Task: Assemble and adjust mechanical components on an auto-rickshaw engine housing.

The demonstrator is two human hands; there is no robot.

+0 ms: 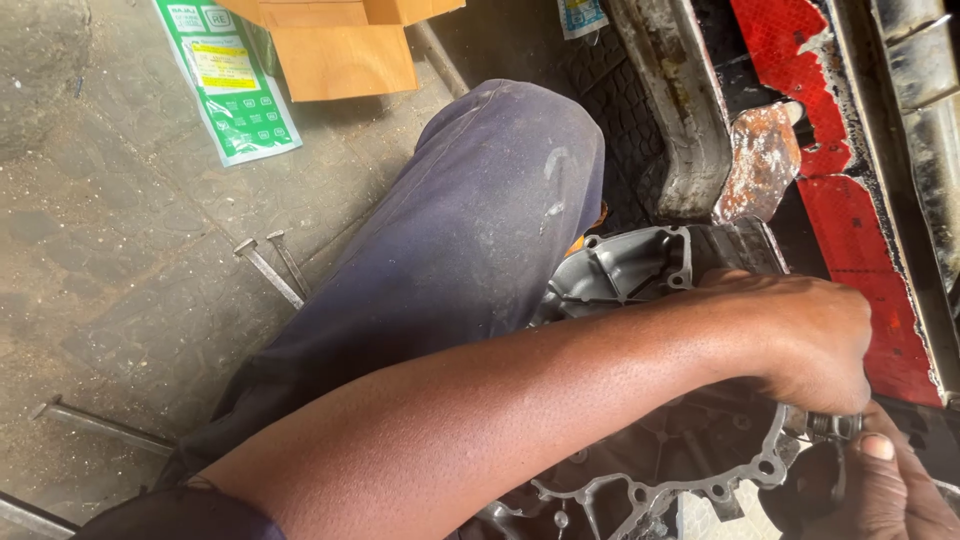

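Paved workshop floor (120,260). Grey cast-metal engine casing (640,275): heavy, stiff, sharp-ribbed; grip by its flange. My left hand (810,340) fisted on its edge; right hand (885,490) curled round a small metal fitting (835,426).

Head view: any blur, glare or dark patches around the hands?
Head view: daylight, fairly sharp overall; the forearm close to the lens is slightly soft; left hand evenly lit over the grey metal casing; right hand cut off by the frame corner; casing interior in shadow; mild sheen on the red panel; no strong glare.
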